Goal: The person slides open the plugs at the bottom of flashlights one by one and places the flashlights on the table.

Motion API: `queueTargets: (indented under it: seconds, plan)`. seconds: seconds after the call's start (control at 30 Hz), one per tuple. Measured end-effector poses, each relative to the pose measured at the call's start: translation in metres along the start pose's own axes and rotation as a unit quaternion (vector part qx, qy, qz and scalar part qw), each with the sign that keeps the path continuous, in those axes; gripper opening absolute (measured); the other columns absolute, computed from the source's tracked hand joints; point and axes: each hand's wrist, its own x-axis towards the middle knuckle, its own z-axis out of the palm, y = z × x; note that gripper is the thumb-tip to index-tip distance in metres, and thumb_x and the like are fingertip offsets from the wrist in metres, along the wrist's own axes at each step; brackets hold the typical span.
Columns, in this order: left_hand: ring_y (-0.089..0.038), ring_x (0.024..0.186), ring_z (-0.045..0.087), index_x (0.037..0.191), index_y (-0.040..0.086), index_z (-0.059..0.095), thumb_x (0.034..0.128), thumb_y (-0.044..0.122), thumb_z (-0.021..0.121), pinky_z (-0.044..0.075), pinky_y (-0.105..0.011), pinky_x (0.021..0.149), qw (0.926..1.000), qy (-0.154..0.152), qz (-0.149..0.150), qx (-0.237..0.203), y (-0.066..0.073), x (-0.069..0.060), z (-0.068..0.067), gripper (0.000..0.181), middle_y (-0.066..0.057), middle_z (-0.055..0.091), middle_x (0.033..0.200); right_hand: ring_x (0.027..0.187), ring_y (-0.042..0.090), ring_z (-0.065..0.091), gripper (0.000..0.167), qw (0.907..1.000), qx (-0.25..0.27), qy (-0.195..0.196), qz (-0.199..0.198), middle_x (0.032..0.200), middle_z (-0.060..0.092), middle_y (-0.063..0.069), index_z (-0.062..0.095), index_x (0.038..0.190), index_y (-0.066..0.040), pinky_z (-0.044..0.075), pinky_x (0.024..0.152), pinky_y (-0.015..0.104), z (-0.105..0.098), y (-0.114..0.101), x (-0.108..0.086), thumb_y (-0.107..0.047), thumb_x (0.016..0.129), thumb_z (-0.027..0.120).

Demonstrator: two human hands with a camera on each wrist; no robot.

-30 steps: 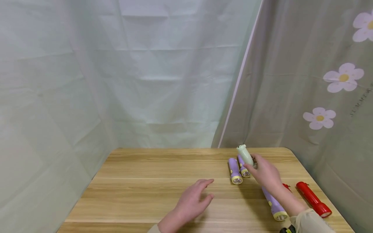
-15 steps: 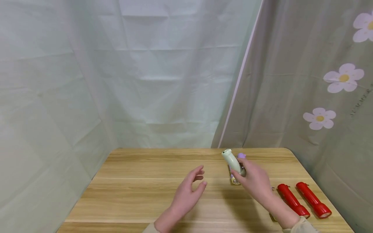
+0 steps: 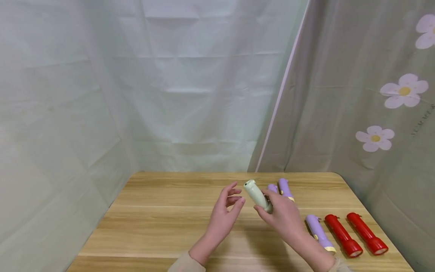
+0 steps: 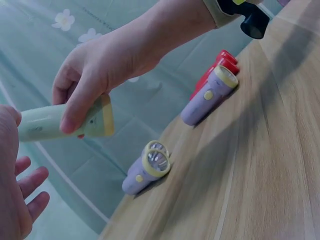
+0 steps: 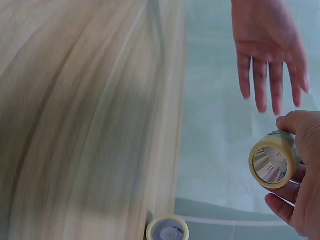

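Observation:
My right hand [image 3: 285, 219] grips a pale green flashlight [image 3: 255, 192] by its head end, thumb on one side and fingers round the other. The flashlight is held above the table, its tail tilted up toward the left hand. In the right wrist view its yellow-rimmed lens [image 5: 270, 166] faces the camera. My left hand [image 3: 222, 211] is raised just left of the flashlight's tail, holding nothing. Its fingers [image 5: 260, 85] look fairly straight in the right wrist view, with a small gap to the flashlight.
Two purple flashlights lie behind the right hand, one [image 3: 284, 187] partly hidden. A third purple flashlight [image 3: 318, 231] lies on the right of the wooden table [image 3: 163, 219], beside two red flashlights [image 3: 342, 235]. Curtains [image 3: 204, 94] hang behind the table.
The right hand has carried the pale green flashlight left and toward the person, away from the purple pair. The left hand has risen toward it, so the two hands are closer together.

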Motion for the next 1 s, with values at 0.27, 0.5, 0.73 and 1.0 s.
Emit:
queueTargets:
  seconds: [0.27,0.5,0.73,1.0]
  plan:
    - [-0.016,0.109,0.066,0.148,0.030,0.046,0.0995,0.034,0.069,0.051,-0.045,0.097,0.9999,0.013,-0.005,-0.008,-0.002,0.002,0.007,0.054,0.002,0.061,0.129,0.066,0.005,0.052,0.048,0.9999,-0.004,-0.001,-0.011,0.085,0.066,-0.011,0.071,0.115,-0.017,0.043,0.057,0.029,0.011,-0.011,0.001,-0.028,0.074,0.093]
    - [-0.018,0.106,0.066,0.145,0.023,0.044,0.0979,0.030,0.072,0.048,-0.043,0.100,0.9993,0.028,-0.005,-0.026,-0.004,0.003,0.008,0.055,-0.003,0.063,0.124,0.071,0.009,0.056,0.046,0.9990,-0.031,0.009,-0.032,0.089,0.069,-0.008,0.070,0.114,-0.015,0.047,0.068,0.035,0.019,-0.016,0.002,-0.030,0.075,0.091]
    - [-0.022,0.110,0.066,0.147,0.022,0.039,0.0969,0.031,0.073,0.054,-0.036,0.092,0.9973,0.025,-0.037,-0.059,-0.008,0.002,0.009,0.061,-0.009,0.061,0.127,0.078,0.016,0.064,0.049,0.9961,-0.053,0.032,-0.063,0.094,0.071,-0.003,0.069,0.116,-0.012,0.049,0.074,0.039,0.027,-0.017,0.001,-0.029,0.075,0.090]
    - [-0.025,0.108,0.069,0.146,0.022,0.035,0.0958,0.026,0.075,0.057,-0.031,0.083,0.9934,0.029,-0.046,-0.101,-0.011,0.001,0.011,0.065,-0.013,0.058,0.130,0.078,0.019,0.066,0.048,0.9941,-0.061,0.047,-0.076,0.093,0.071,-0.001,0.069,0.113,-0.012,0.049,0.069,0.040,0.032,-0.019,0.000,-0.030,0.075,0.091]
